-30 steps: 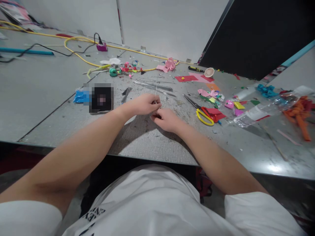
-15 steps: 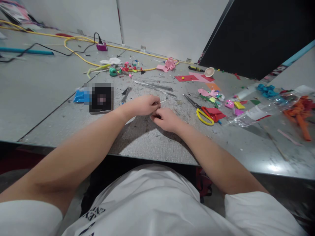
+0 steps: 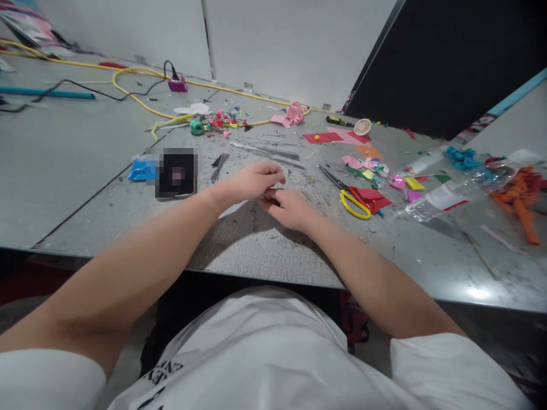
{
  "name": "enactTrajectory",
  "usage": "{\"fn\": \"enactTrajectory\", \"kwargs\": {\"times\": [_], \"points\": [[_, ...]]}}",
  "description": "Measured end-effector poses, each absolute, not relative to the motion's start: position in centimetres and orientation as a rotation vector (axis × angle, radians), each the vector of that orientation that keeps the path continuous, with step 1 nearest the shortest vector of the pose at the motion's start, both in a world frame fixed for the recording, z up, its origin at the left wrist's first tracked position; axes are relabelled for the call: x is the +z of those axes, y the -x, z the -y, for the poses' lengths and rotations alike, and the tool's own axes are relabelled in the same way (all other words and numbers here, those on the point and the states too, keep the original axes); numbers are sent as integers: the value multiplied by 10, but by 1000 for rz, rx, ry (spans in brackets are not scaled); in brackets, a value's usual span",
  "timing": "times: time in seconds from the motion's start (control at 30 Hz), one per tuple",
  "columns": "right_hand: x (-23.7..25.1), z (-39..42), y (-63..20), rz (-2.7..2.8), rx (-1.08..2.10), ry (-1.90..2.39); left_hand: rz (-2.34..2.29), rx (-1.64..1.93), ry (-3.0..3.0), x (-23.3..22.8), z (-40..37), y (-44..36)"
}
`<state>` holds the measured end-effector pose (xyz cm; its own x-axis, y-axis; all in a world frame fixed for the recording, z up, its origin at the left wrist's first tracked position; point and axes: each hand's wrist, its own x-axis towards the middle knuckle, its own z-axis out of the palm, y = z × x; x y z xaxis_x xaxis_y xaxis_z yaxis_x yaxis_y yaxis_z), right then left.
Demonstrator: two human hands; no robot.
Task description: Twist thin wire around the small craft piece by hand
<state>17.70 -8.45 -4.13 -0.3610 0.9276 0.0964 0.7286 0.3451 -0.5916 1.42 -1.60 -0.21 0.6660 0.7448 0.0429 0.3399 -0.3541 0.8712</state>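
Close together over the middle of the grey table, my left hand (image 3: pixel 258 179) and my right hand (image 3: pixel 290 208) have their fingers curled inward, the left just above the right. Both are closed in a pinch. Whatever lies between the fingertips is hidden or too small to make out. Beyond them a bundle of thin silvery wires (image 3: pixel 267 151) lies flat on the table. To the left is a smaller bunch of short wires (image 3: pixel 219 168). Scissors with yellow and red handles (image 3: pixel 355 204) rest to the right of my right hand.
A dark device with a blurred screen (image 3: pixel 176 179) sits at left beside a blue packet (image 3: pixel 142 169). Coloured paper scraps (image 3: pixel 329 136), a clear plastic bottle (image 3: pixel 444 199) and orange balloons (image 3: pixel 523 199) lie at right. A yellow cable (image 3: pixel 239 91) runs along the back.
The fingers of my left hand have shifted slightly to the right, above my right hand. A thin wire end that stuck out past the fingertips no longer shows.
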Motion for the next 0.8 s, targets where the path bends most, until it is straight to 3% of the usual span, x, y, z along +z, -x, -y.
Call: {"fn": "enactTrajectory", "kwargs": {"times": [0.23, 0.8], "points": [[-41, 86, -176, 2142, 681, 1422, -758, 811, -1532, -2, 14, -18], [-47, 80, -175, 2074, 705, 1396, -680, 729, -1223, 5, 22, -19]]}}
